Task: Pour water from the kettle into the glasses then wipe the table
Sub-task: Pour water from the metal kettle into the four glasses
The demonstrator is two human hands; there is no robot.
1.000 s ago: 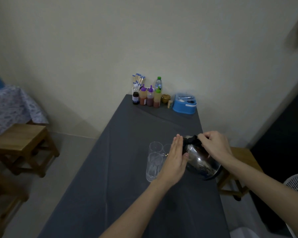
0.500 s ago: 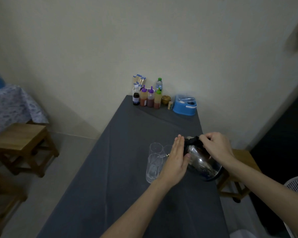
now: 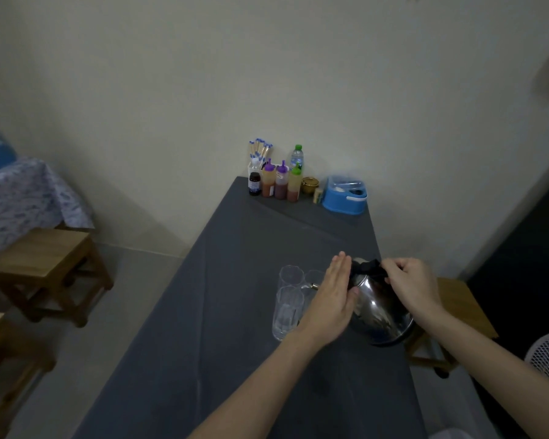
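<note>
One long table [image 3: 235, 312] under dark grey cloth. One shiny steel kettle [image 3: 381, 312] with black handle, tilted, spout toward glasses. Two hands: right hand [image 3: 409, 286] at kettle's top right, fingers curled round handle; left hand [image 3: 333, 299] flat, fingers straight and together, palm against kettle's left flank. Three clear tall glasses [image 3: 287, 312] upright just left of kettle, one partly hidden behind left hand

Grey-clothed table [image 3: 235, 312]; glasses [image 3: 288, 312], sauce bottles [image 3: 281, 182], blue box [image 3: 344, 196]
</note>
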